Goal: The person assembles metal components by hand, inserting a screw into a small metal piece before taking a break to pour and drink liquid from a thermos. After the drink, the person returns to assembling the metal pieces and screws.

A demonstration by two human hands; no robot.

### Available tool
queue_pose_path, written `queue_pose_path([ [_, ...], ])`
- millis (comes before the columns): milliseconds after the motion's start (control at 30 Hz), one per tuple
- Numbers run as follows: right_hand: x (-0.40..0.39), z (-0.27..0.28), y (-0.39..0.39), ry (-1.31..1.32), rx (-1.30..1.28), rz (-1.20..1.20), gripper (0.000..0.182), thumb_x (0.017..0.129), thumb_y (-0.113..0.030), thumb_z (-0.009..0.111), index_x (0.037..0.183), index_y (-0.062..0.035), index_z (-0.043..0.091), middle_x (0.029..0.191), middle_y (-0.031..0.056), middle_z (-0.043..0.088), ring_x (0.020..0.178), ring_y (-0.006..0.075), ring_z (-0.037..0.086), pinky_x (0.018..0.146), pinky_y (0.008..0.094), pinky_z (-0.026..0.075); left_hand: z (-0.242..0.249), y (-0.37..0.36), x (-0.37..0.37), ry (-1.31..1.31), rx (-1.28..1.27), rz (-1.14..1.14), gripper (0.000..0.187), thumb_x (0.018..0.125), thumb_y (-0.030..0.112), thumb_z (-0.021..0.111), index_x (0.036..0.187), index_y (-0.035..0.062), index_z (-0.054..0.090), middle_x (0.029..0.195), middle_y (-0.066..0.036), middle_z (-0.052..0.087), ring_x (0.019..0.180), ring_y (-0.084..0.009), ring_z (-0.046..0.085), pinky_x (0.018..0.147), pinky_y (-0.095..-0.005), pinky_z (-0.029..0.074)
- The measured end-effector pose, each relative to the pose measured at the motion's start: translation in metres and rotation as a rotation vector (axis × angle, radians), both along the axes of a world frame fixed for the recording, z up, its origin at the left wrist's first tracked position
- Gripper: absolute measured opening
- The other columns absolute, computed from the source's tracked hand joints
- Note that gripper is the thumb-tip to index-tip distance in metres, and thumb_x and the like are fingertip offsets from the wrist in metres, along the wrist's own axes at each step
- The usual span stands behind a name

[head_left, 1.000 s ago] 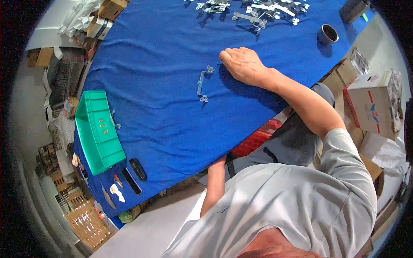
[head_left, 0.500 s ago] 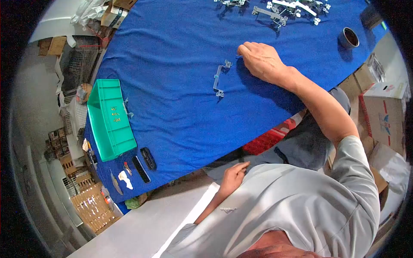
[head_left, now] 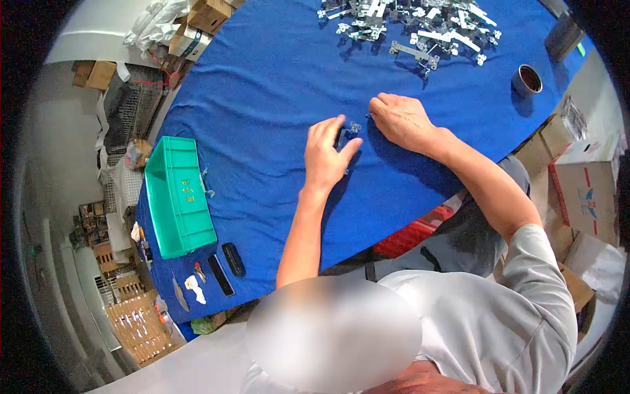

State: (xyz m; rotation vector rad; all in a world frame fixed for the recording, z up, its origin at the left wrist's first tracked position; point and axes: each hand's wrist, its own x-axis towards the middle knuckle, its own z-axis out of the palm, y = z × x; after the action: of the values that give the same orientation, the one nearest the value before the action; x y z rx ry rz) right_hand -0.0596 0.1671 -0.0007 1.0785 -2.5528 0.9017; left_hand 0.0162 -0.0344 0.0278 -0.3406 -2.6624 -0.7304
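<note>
On the blue cloth (head_left: 262, 151), my left hand (head_left: 326, 148) reaches over a small metal bracket (head_left: 355, 127), its thumb and fingers apart around it. To the right, my right hand (head_left: 401, 120) is closed in a pinch near the cloth. A tiny bit of something shows at its fingertips, too small to name. Beyond both hands lies a pile of metal brackets (head_left: 413, 51).
A green bin (head_left: 190, 226) stands at the left, with a black phone (head_left: 220, 276) and a black case (head_left: 233, 259) beside it. A dark round cup (head_left: 527, 80) is at the right. Cardboard boxes (head_left: 587, 190) stand beyond the table's right edge.
My left hand has moved from the lap up over the bracket. My right hand stays pinched near the same place. The view has shifted, so more of the pile shows.
</note>
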Motion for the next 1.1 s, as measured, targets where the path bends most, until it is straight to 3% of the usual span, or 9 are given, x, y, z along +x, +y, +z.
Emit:
queue_pose_path([
  [200,-0.011,0.007,-0.001,-0.146,0.055,-0.067,0.013,0.09,-0.016,0.056,0.089,-0.0028,0.055,0.083,0.0178,0.063,0.082,0.0387,0.065,0.067,0.0486,0.052,-0.009,0.008,-0.022,-0.106,0.15,-0.095,0.017,0.082,0.008,0.074,0.095,-0.0017,0.072,0.099,-0.011,0.071,0.083,-0.0231,0.068,0.077,-0.0338,0.054],
  [267,-0.019,0.011,-0.008,-0.189,0.009,-0.064,0.014,0.09,-0.016,0.057,0.09,-0.0029,0.057,0.085,0.0179,0.064,0.083,0.039,0.065,0.069,0.049,0.052,-0.017,0.013,-0.032,-0.165,0.828,0.061,0.011,0.085,0.004,0.071,0.095,-0.0016,0.072,0.095,-0.008,0.071,0.081,-0.0168,0.068,0.072,-0.0295,0.054],
  [333,-0.023,0.017,-0.01,-0.237,-0.031,-0.061,0.015,0.09,-0.017,0.058,0.091,-0.0029,0.058,0.087,0.0181,0.065,0.084,0.0392,0.065,0.07,0.0494,0.052,-0.025,0.012,-0.038,-0.192,0.979,0.059,0.012,0.09,0.004,0.067,0.101,-0.001,0.07,0.096,-0.006,0.07,0.085,-0.0154,0.068,0.076,-0.0295,0.056],
  [400,-0.02,0.014,-0.007,-0.264,-0.176,-0.086,0.014,0.089,-0.018,0.059,0.094,-0.0038,0.061,0.089,0.0174,0.066,0.084,0.039,0.065,0.072,0.0494,0.051,-0.029,0.017,-0.037,-0.287,1.357,0.0,0.016,0.091,0.003,0.063,0.107,-0.0009,0.067,0.095,-0.008,0.07,0.089,-0.0192,0.07,0.082,-0.0324,0.058],
  [533,-0.015,0.016,-0.005,-0.241,-0.233,-0.038,0.013,0.089,-0.016,0.06,0.094,-0.0036,0.061,0.088,0.0173,0.066,0.084,0.0387,0.064,0.07,0.0476,0.051,-0.026,0.015,-0.03,-0.325,1.514,-0.049,0.014,0.092,0.001,0.059,0.106,0.0,0.061,0.109,-0.015,0.067,0.095,-0.0261,0.07,0.081,-0.0391,0.061],
  [667,-0.013,0.014,-0.007,-0.239,-0.208,-0.023,0.012,0.09,-0.016,0.06,0.093,-0.0043,0.061,0.087,0.0154,0.063,0.08,0.0377,0.064,0.069,0.0474,0.051,-0.025,0.014,-0.03,-0.342,1.46,-0.045,0.014,0.093,0.002,0.058,0.107,0.002,0.06,0.105,-0.014,0.068,0.082,-0.0204,0.07,0.065,-0.0288,0.061],
  [833,-0.01,0.016,-0.007,-0.212,-0.24,-0.027,0.009,0.089,-0.013,0.062,0.093,-0.0051,0.06,0.085,0.0138,0.061,0.076,0.036,0.063,0.066,0.0453,0.051,-0.026,0.018,-0.026,-0.3,1.376,0.066,0.025,0.094,0.004,0.061,0.117,0.0028,0.067,0.088,-0.007,0.067,0.064,-0.0073,0.059,0.047,-0.02,0.046],
  [933,-0.009,0.012,-0.009,-0.198,-0.278,-0.041,0.01,0.088,-0.011,0.064,0.094,-0.0047,0.059,0.084,0.0136,0.06,0.074,0.0345,0.063,0.064,0.0438,0.05,-0.023,0.025,-0.023,-0.283,1.415,0.121,0.024,0.095,0.003,0.06,0.117,0.0022,0.068,0.083,-0.005,0.065,0.062,-0.0061,0.056,0.044,-0.02,0.041],
  [1100,-0.011,0.011,-0.009,-0.187,-0.287,-0.042,0.012,0.088,-0.011,0.065,0.094,-0.0038,0.058,0.083,0.0137,0.059,0.072,0.0333,0.062,0.062,0.0429,0.05,-0.023,0.032,-0.026,-0.221,1.411,0.139,0.024,0.095,0.001,0.056,0.117,-0.0019,0.067,0.095,-0.009,0.069,0.081,-0.0147,0.068,0.054,-0.0244,0.057],
])
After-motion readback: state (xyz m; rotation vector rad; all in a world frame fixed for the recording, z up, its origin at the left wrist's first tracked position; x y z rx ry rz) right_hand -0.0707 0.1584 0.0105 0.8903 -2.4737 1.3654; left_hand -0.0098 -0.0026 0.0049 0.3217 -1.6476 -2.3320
